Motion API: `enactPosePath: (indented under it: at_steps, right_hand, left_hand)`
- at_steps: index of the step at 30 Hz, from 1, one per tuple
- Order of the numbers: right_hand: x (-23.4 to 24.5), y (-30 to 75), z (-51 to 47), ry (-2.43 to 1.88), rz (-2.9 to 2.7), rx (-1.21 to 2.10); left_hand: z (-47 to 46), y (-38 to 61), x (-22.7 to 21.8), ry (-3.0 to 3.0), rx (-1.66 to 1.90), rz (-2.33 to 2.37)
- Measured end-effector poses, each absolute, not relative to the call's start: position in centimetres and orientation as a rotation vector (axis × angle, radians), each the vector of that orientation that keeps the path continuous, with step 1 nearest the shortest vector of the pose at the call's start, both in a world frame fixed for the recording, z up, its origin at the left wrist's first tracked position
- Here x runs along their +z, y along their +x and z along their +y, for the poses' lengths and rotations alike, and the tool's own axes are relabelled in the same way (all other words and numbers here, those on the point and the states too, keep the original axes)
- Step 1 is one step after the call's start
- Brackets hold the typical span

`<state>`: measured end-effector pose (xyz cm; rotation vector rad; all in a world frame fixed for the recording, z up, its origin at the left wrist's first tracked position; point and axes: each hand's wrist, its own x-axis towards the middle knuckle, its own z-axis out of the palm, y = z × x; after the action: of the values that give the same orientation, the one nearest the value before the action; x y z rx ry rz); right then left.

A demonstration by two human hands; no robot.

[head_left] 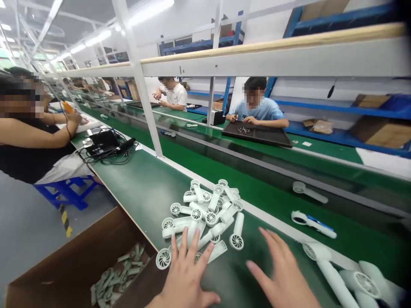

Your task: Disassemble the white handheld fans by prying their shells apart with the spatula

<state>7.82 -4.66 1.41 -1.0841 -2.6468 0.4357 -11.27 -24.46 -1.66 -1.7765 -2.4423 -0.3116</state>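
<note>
left hand (pixel 184 273) and right hand (pixel 282 278) lie nearest, both open with fingers spread and palms down, neither clenched nor grasping anything. the left hand's fingers reach over the near edge of a heap of pale plastic fans (pixel 205 214), though i cannot tell whether they touch one. the right hand hovers just beside the heap, over the green belt (pixel 150 192). the heap lies loose on that belt, its fans crossed over one another, each a round bladed head on a stubby handle. both hands are at the heap with no fan lifted; taking one calls for fingers closed round a handle, and a fan on top looks likeliest to come free without snagging.

a cardboard box (pixel 64 256) stands against the belt's near edge, holding more pale parts (pixel 118 273). larger fan pieces (pixel 356 278) lie at the lower right, past the right hand. on a farther belt rests a fan with a blue strip (pixel 313 224). across the line, a person in a blue shirt (pixel 257 111) works over a dark tray (pixel 257 132), and to the left a person in black (pixel 25 141) sits by a laptop (pixel 102 143).
</note>
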Motion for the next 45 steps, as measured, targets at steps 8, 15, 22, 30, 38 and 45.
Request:
enactPosePath:
  at_steps: [8,15,22,30,38,45]
  right_hand:
    - [-0.1,-5.6,-1.5,-1.173,-2.806,0.408]
    - [-3.4,-10.1,-7.1,-1.304,-2.556,0.396]
    - [-3.1,-16.6,-14.0,-1.162,-2.510,0.462]
    - [0.7,-21.5,-25.7,-0.613,-2.819,1.226]
    - [3.9,-17.6,-13.2,-0.445,-2.636,0.699]
    - [-0.4,-11.6,4.2,-1.173,-2.547,0.304]
  left_hand:
    - [-23.7,-15.1,-1.1,-1.981,-0.457,-2.414]
    - [-28.5,-19.1,-1.5,-1.758,-0.647,-2.421]
    - [-34.6,-22.8,-2.3,-1.528,-0.625,-2.415]
    - [-46.3,-26.4,-5.2,-1.056,-0.328,-2.463]
    - [-45.5,-28.8,-2.8,-0.870,-0.349,-2.537]
    - [-28.6,-32.6,3.5,-1.205,-0.456,-2.815]
